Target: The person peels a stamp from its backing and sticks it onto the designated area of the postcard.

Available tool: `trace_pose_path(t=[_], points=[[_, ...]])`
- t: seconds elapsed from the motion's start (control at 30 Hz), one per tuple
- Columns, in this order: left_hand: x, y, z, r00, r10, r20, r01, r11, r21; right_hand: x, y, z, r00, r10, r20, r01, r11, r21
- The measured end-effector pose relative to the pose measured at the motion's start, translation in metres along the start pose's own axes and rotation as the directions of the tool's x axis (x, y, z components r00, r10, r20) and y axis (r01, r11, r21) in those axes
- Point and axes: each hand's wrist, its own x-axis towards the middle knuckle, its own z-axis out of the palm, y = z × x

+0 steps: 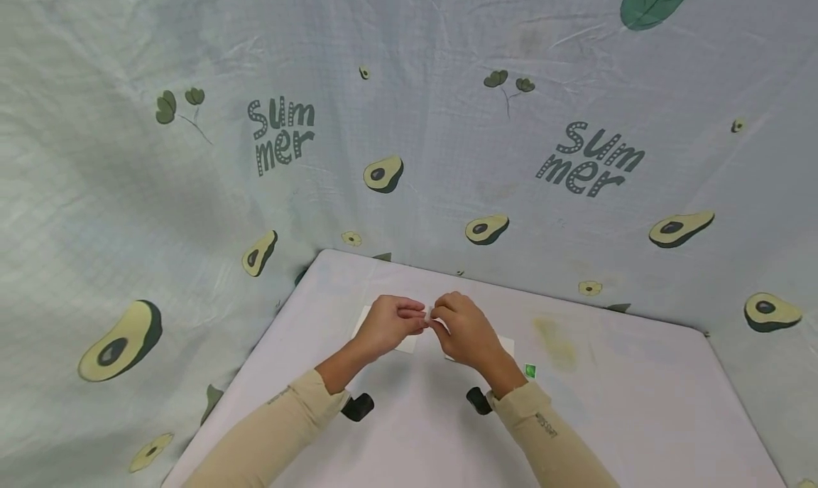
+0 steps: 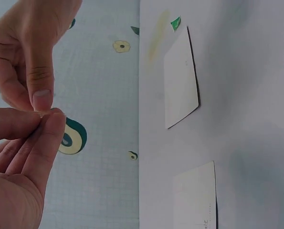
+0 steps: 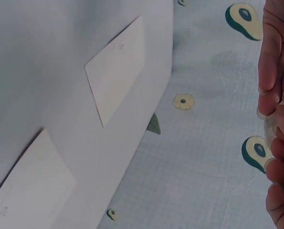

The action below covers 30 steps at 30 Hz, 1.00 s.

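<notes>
clear scrap sat pinched by left hand and right hand; narrow fingertip hold risked slip, dropping it toward table.

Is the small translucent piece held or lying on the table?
Held: the small translucent piece shows between the curled fingers of the left hand and right hand, above the table. Whether it is folded, I cannot tell.
</notes>
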Motion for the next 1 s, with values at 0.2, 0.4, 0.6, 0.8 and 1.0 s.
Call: trace_pose_path(t=[0.2,0.4,0.6,0.8,1.0], points=[[0.0,0.001,-0.001,1.0,0.015,-0.011,-0.014,0.996,0.086,0.002,0.001,-0.001,0.998,-0.011,0.067,0.008,0.999,0.039],[0.0,0.004,-0.001,0.999,0.03,-0.017,-0.027,0.993,0.115,0.003,0.001,-0.003,0.995,0.004,0.097,-0.009,0.998,0.055],[0.0,0.004,-0.001,0.999,0.05,-0.009,-0.048,0.99,0.13,0.002,0.001,-0.005,0.992,-0.013,0.127,0.005,0.998,0.069],[-0.001,0.005,0.0,0.998,0.068,-0.005,-0.066,0.986,0.153,0.003,0.0,-0.008,0.982,0.007,0.187,-0.024,0.996,0.087],[-0.002,0.004,0.001,0.996,0.088,-0.013,-0.084,0.98,0.18,0.003,-0.001,-0.01,0.972,0.057,0.226,-0.083,0.99,0.11]])
